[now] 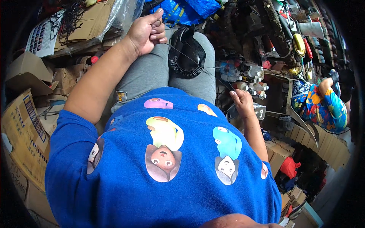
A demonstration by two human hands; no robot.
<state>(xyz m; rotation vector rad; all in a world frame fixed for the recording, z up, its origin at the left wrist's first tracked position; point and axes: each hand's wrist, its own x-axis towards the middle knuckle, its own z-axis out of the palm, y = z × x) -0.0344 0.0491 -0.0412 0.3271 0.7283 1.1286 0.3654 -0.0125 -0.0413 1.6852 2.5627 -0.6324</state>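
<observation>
A black shoe [189, 57] rests between my thighs, with a row of ridges or stitches along its nearer rim. Dark thread [180, 51] stretches from the shoe up to my left hand [149, 32], which is raised at the far left and closed around it. On the other side, my right hand [243, 102] sits lower, beside my right thigh. Its thumb and fingers are pinched on another stretch of the dark thread, which runs back to the shoe. Both strands look fairly taut. Whether either hand also holds a needle or awl is too small to tell.
Several small bottles [254, 78] stand right of my leg. Cardboard boxes [28, 74] crowd the left side, and a blue plastic bag [190, 11] lies ahead. Tools hang at the far right, including a yellow-handled one [299, 44]. Another person in colourful clothing [325, 106] is at right.
</observation>
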